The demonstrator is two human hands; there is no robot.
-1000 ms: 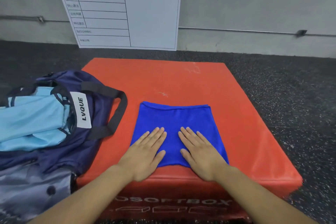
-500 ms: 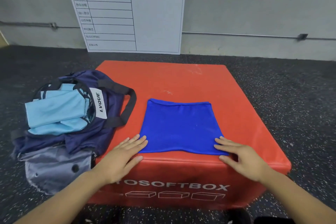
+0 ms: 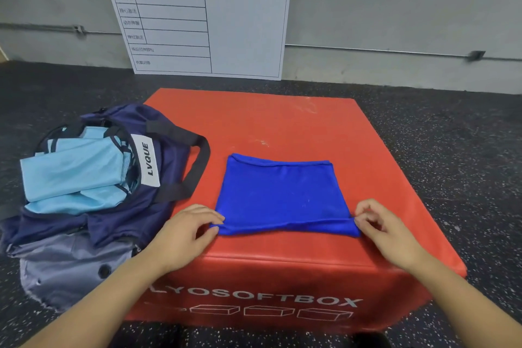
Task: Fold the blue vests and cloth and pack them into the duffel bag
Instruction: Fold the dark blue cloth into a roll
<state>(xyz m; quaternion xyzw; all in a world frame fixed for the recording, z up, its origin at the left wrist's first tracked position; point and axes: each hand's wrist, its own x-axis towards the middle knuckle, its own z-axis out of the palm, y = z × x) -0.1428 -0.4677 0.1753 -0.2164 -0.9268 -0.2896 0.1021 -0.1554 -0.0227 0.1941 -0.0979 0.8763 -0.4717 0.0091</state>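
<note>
Both hands went from flat on the middle of the blue cloth (image 3: 282,195) out to its near corners. Left hand (image 3: 186,230) now pinches the near-left corner, right hand (image 3: 380,224) pinches the near-right corner. Fingers were straight, now curled. Near edge of the cloth is lifted and bunched slightly; it lay flat before.

royal-blue cloth (image 3: 282,195), red box (image 3: 282,121), navy duffel bag (image 3: 118,215)

Single head-worn view, forward and down, close over red box (image 3: 282,127)
</note>
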